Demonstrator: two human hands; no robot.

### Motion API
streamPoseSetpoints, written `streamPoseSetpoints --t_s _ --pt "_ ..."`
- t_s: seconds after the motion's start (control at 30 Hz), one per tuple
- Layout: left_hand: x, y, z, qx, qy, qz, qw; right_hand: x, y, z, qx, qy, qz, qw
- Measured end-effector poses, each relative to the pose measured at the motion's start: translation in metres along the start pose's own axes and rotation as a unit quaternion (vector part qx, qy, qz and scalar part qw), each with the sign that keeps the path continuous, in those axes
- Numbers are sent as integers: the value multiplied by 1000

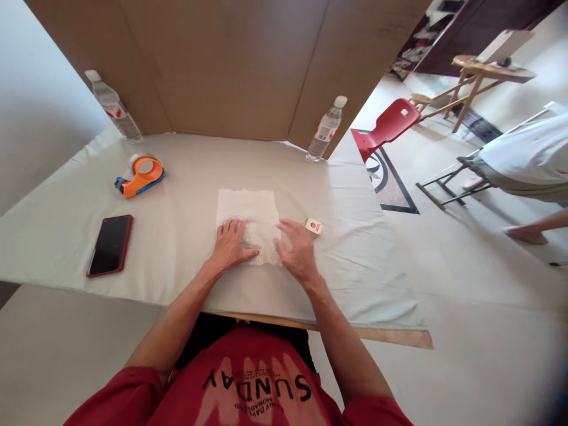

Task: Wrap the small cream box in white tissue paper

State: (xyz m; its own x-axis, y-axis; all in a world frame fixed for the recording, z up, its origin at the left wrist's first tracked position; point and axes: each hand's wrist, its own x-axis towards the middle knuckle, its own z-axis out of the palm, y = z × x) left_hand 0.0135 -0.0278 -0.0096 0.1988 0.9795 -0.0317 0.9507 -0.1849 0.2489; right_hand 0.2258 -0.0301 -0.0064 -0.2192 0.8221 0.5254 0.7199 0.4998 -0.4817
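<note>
A whitish, translucent sheet that looks like bubble wrap (pixel 248 204) lies spread on the cloth-covered table in front of me. My left hand (pixel 231 244) rests flat on its lower left part, fingers stretched out and thumb pointing inward. At the sheet's right edge is my right hand (pixel 298 248), slightly blurred, its thumb and fingers apart; whether it touches the sheet I cannot tell. Just beyond the right hand's knuckles sits a small cream box (pixel 314 226) with a red mark on top, partly hidden by that hand.
An orange tape dispenser (pixel 144 174) and a phone (pixel 110 245) lie on the left. Two water bottles (pixel 116 112) (pixel 326 131) stand before a tall cardboard panel (pixel 231 71). Rightward are a red chair (pixel 390 124) and a seated person (pixel 528 160).
</note>
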Motion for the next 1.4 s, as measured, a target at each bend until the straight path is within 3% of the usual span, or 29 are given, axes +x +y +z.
streamPoseSetpoints --t_s 0.13,0.27,0.4,0.53,0.63,0.7,0.83,0.97,1.23,1.4 --pt "-3 -4 4 14 8 -3 1000 -2 -24 31 -18 -164 9 986" --pt "-12 -18 3 17 -1 14 1000 -12 -14 41 -17 -192 9 981" --pt "-19 -32 2 1 -13 28 1000 -22 -2 38 26 -129 -11 991" --pt "-18 -36 9 -51 13 32 998 -23 13 30 6 42 41 998" --pt "-16 -34 17 -96 46 14 994 -18 36 19 -49 172 101 979" --pt "-16 -31 21 -110 61 10 992 -16 57 14 -70 219 149 962" --pt "-17 -27 25 -106 77 14 991 -20 90 12 -16 205 261 943" --pt "-19 -25 24 -92 72 17 993 -23 100 17 8 207 287 935" --pt "-19 -28 22 -76 77 20 994 -19 95 17 24 179 276 944" --pt "-18 -30 24 -71 76 24 994 -9 60 9 44 195 223 954"
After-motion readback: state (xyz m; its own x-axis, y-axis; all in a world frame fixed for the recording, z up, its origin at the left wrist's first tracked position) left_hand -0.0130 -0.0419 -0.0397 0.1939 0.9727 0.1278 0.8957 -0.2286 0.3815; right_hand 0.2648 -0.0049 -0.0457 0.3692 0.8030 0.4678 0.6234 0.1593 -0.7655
